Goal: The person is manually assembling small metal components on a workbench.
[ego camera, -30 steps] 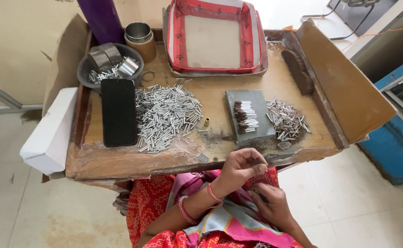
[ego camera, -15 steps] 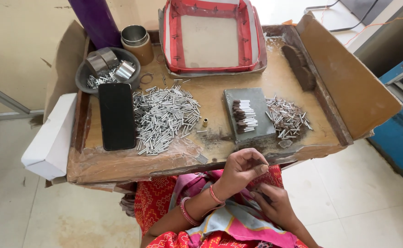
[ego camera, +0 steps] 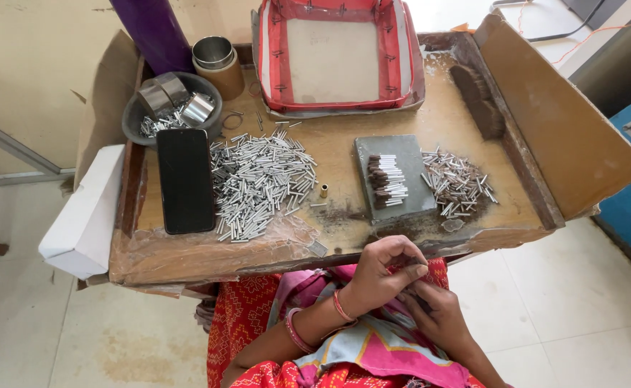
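— So, starting at the far left, what sits on the surface [ego camera: 344, 154]?

— One white box [ego camera: 85, 215] leans against its left edge. Next comes a dark bowl [ego camera: 172, 111] with small metal pieces and two shiny rings in it, and one black phone [ego camera: 186, 179] lying face down just below, probably parked there out of the way of the work.

— And behind those?

— One purple cylinder [ego camera: 150, 29] and one round tin [ego camera: 218, 65], both upright at the back.

— The middle?

— A loose heap of short silver tubes [ego camera: 261, 183], too many to count, spread flat so single ones can be picked off. One brass-coloured tube [ego camera: 323, 190] stands just beside it. Behind lies one red-rimmed tray [ego camera: 340, 54].

— Further right?

— One grey slab [ego camera: 393, 178] carries a neat row of dark-tipped tubes [ego camera: 386, 181], likely laid in line as finished pieces. A second, smaller heap of tubes [ego camera: 457, 183] lies just beside it, and one dark brush [ego camera: 479, 100] rests near the cardboard side wall.

— The hands?

— Both are below the front edge, over the lap. The left hand [ego camera: 380, 276] has its fingers curled together, pinching something small; the right hand [ego camera: 436, 312] meets it from beneath, fingers bent inward. What they hold is too small to make out.
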